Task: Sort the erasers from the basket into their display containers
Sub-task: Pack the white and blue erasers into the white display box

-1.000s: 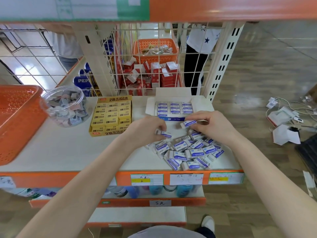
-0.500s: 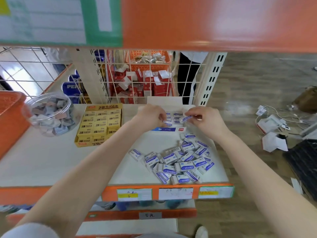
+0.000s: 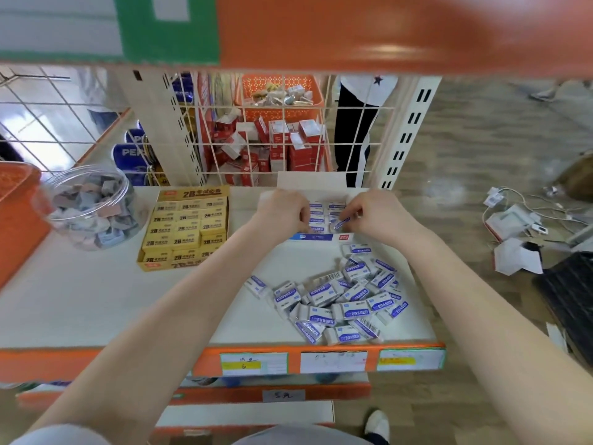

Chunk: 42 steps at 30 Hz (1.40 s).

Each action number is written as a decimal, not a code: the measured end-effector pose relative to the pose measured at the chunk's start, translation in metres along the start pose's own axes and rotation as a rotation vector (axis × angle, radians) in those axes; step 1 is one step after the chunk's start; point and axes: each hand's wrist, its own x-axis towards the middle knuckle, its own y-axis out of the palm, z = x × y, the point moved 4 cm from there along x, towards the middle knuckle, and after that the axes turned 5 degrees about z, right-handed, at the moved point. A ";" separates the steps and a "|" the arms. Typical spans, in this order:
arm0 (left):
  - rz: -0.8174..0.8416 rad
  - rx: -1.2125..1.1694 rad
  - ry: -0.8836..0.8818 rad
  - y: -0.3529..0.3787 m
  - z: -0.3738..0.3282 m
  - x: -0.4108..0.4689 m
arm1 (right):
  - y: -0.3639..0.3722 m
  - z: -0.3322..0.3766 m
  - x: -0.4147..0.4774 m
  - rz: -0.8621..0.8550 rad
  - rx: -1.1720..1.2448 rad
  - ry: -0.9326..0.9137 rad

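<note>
A pile of several white-and-blue erasers [image 3: 340, 300] lies loose on the white shelf [image 3: 96, 303]. Behind it stands a white display box [image 3: 316, 236] with a blue front strip, holding rows of the same erasers. Both my hands are over this box. My right hand [image 3: 373, 215] pinches a white-and-blue eraser [image 3: 340, 223] above the box's right side. My left hand [image 3: 284, 210] is curled over the box's left side, fingertips down among the rows; whether it holds an eraser is hidden.
A yellow box of 2B erasers [image 3: 184, 226] sits left of the display box, then a clear tub of mixed erasers [image 3: 91, 207] and an orange basket [image 3: 16, 216]. A wire grid backs the shelf, with red boxes [image 3: 272, 146] behind it.
Both hands have moved from the loose pile back to the display box, each carrying an eraser. The view has tilted down and the shelf above fills more of the top.
</note>
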 end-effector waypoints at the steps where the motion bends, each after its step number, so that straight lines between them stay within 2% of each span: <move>1: -0.004 0.005 -0.001 0.000 0.000 -0.001 | 0.000 0.002 0.001 0.007 -0.009 -0.005; 10: 0.089 -0.093 0.023 -0.004 0.003 -0.001 | -0.004 0.006 0.007 0.063 -0.053 -0.009; 20: 0.144 -0.014 -0.005 -0.006 0.003 -0.013 | 0.000 0.015 0.005 0.089 -0.089 -0.005; 28: 0.208 0.015 -0.037 -0.012 0.022 -0.034 | 0.005 0.049 -0.002 0.125 -0.085 -0.048; 33: 0.179 0.076 0.055 -0.010 0.027 -0.050 | 0.010 0.055 -0.020 0.148 -0.005 -0.002; 42: 0.163 0.024 0.076 -0.001 0.023 -0.067 | 0.023 0.065 -0.030 0.184 -0.091 0.051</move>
